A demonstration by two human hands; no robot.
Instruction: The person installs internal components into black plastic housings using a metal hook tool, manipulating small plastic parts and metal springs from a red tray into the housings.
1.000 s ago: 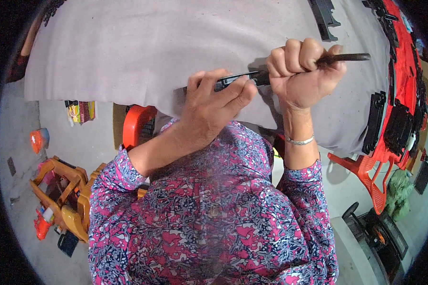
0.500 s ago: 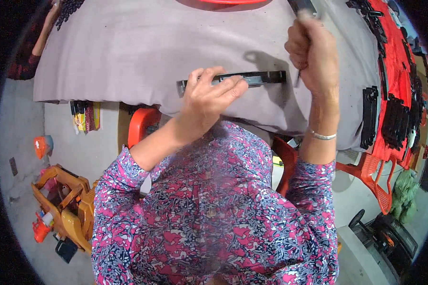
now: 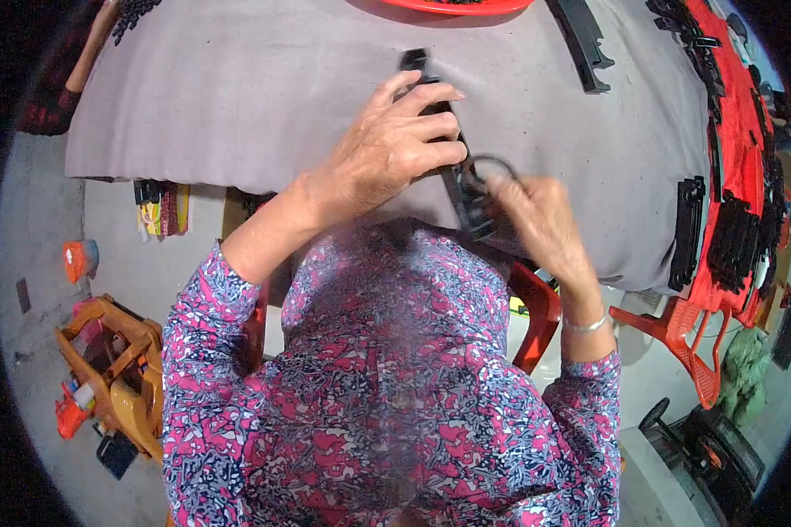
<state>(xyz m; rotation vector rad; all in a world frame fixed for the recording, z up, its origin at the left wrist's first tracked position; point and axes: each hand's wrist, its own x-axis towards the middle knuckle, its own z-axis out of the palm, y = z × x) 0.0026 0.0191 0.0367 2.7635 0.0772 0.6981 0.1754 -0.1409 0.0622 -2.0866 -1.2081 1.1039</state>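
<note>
- One other person's checked sleeve [image 3: 46, 110] shows at the far left edge, one forearm rising from it.
- Near left on the floor stands one wooden frame [image 3: 127, 362].
- One cluster of dark pieces [image 3: 134, 18] lies far left on the table [image 3: 237, 105], which has a grey cover.
- One left hand [image 3: 387, 147] reaches over the table, its grip closed around a single black strip.
- That strip [image 3: 459, 189] slants from far to near across the table's near part, its near end toward the torso.
- One red basin [image 3: 466, 8] sits at the far side with dark bits in it.
- One dark loop [image 3: 494, 158] stands just right of the strip.
- One right hand [image 3: 540, 211] is at the loop, fingers curled; blur hides whether its grip holds anything, so I cannot tell. One silver bangle [image 3: 586, 326] circles the wrist.
- One second strip [image 3: 580, 46] lies far right on the table.
- Further right are two black piles, one narrow pile [image 3: 687, 233] and one wider pile [image 3: 734, 246], the wider on a red cloth [image 3: 707, 283].
- Near right, one red chair [image 3: 705, 373].
</note>
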